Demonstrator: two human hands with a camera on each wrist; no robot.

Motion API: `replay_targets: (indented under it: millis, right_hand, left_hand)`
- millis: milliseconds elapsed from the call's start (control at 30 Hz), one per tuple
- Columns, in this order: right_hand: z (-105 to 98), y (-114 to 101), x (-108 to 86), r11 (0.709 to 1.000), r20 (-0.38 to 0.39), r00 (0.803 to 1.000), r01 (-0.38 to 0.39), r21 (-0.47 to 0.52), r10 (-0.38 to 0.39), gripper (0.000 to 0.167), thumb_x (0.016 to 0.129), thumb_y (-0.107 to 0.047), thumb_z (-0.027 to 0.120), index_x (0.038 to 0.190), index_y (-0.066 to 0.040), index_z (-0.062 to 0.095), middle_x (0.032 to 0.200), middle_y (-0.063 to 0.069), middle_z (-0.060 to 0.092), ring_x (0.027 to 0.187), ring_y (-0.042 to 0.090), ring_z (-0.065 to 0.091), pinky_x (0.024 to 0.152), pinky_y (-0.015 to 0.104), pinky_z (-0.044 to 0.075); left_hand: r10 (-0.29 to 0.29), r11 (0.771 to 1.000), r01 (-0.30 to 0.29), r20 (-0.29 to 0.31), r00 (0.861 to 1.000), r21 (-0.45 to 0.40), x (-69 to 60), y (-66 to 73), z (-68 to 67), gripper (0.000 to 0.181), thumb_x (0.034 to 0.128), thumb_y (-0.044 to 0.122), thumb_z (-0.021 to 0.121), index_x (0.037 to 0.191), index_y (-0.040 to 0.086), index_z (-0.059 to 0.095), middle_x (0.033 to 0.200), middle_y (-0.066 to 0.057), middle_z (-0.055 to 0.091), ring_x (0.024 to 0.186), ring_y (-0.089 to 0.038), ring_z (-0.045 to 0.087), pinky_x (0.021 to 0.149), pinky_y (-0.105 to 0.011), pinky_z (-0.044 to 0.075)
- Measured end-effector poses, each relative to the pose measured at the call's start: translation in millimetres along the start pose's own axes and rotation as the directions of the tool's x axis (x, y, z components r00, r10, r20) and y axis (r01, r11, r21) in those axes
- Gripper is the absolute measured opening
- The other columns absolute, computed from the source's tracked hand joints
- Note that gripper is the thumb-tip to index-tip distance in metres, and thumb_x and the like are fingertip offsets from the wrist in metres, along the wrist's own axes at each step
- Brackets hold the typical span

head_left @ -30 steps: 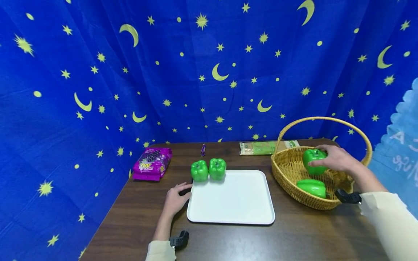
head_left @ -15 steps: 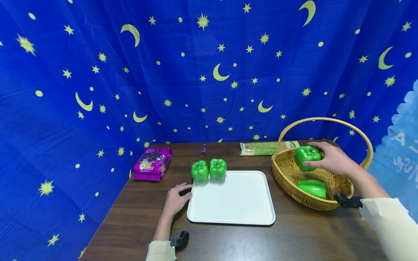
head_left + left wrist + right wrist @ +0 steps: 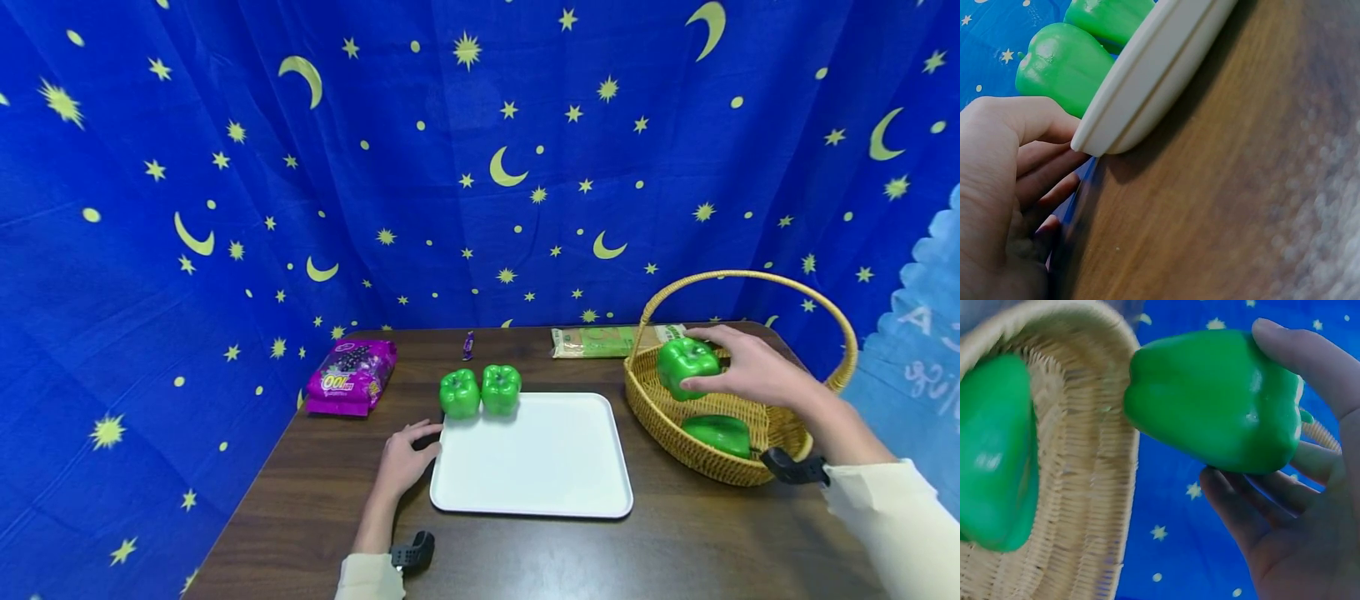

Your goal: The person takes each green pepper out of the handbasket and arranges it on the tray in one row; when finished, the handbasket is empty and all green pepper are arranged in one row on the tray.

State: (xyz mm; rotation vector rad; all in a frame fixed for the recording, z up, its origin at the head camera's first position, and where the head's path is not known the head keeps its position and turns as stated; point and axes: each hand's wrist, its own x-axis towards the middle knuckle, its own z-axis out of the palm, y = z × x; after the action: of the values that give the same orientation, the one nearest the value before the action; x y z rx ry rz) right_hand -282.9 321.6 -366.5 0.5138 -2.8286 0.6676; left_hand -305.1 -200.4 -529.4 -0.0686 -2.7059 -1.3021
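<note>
In the head view my right hand (image 3: 757,368) grips a green bell pepper (image 3: 686,368) above the wicker basket (image 3: 652,423). The right wrist view shows the thumb on one side of that pepper (image 3: 1210,403) and fingers on the other. A second bell pepper (image 3: 718,435) lies on its side in the basket. My left hand (image 3: 405,460) is at the left edge of the white tray (image 3: 532,467); in the left wrist view a digit touches the tray's rim (image 3: 1129,94) and the other fingers are loosely bent. Two bell peppers (image 3: 459,394) (image 3: 500,389) stand side by side at the tray's back left corner.
A purple package (image 3: 351,375) sits at the table's left back. A small purple wrapped piece (image 3: 468,345) and a long flat packet (image 3: 600,342) lie along the back edge, before a blue star-patterned curtain (image 3: 420,167). The basket's tall handle (image 3: 738,273) arches over its opening.
My right hand has lifted the bell pepper and carried it left within the basket's span, toward its left rim. My left hand, the tray and the two peppers at its corner have stayed put.
</note>
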Motion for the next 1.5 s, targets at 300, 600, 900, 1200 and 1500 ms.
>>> replay_targets:
  millis: [300, 600, 900, 1200, 1500]
  right_hand:
    - [3.7, -28.3, 8.2, 0.999, 0.077, 0.997, 0.023, 0.025, -0.025, 0.086, 0.073, -0.055, 0.077, 0.14, -0.011, 0.047, 0.134, 0.018, 0.047, 0.095, 0.027, 0.055, 0.068, 0.035, 0.048]
    - [21.0, -37.0, 15.3, 0.997, 0.067, 0.997, 0.043, 0.063, -0.047, 0.083, 0.07, -0.053, 0.08, 0.138, -0.016, 0.049, 0.135, 0.018, 0.048, 0.11, 0.038, 0.053, 0.076, 0.048, 0.051]
    - [48.6, -46.1, 28.4, 0.993, 0.064, 0.993, 0.095, 0.077, -0.1, 0.082, 0.072, -0.04, 0.083, 0.139, -0.011, 0.046, 0.131, 0.014, 0.048, 0.101, 0.027, 0.054, 0.076, 0.04, 0.051]
    - [72.3, -60.2, 44.9, 0.988, 0.095, 0.992, 0.076, 0.135, -0.089, 0.084, 0.069, -0.035, 0.085, 0.14, -0.013, 0.046, 0.131, 0.014, 0.052, 0.101, 0.026, 0.055, 0.078, 0.041, 0.052]
    - [94.1, -67.4, 58.5, 0.984, 0.135, 0.985, 0.081, 0.156, -0.103, 0.083, 0.07, -0.035, 0.084, 0.14, -0.012, 0.047, 0.129, 0.012, 0.053, 0.103, 0.025, 0.055, 0.08, 0.042, 0.051]
  left_hand:
    - [0.019, 1.0, -0.019, -0.016, 1.0, 0.004, -0.3, -1.4, 0.6, 0.028, 0.0802, 0.018, 0.072, 0.108, 0.017, 0.075, 0.128, -0.013, 0.06, 0.13, -0.045, 0.038, 0.11, -0.056, 0.025]
    - [0.007, 1.0, -0.007, -0.01, 1.0, 0.006, 0.7, -0.7, 0.6, 0.028, 0.081, 0.019, 0.071, 0.108, 0.019, 0.075, 0.129, -0.013, 0.059, 0.131, -0.044, 0.037, 0.11, -0.058, 0.024]
    - [0.024, 1.0, -0.024, -0.015, 1.0, 0.006, 0.1, -0.3, 0.4, 0.028, 0.0803, 0.017, 0.071, 0.108, 0.017, 0.075, 0.128, -0.013, 0.06, 0.13, -0.045, 0.039, 0.109, -0.057, 0.025]
    - [0.024, 1.0, -0.024, -0.016, 1.0, 0.001, -0.9, 1.1, 0.6, 0.028, 0.0806, 0.018, 0.071, 0.108, 0.017, 0.075, 0.128, -0.013, 0.06, 0.13, -0.045, 0.038, 0.109, -0.057, 0.025]
    - [0.015, 1.0, -0.015, -0.015, 1.0, 0.003, -1.2, 1.5, 0.3, 0.028, 0.0804, 0.018, 0.072, 0.108, 0.018, 0.075, 0.129, -0.013, 0.059, 0.131, -0.044, 0.038, 0.109, -0.057, 0.025]
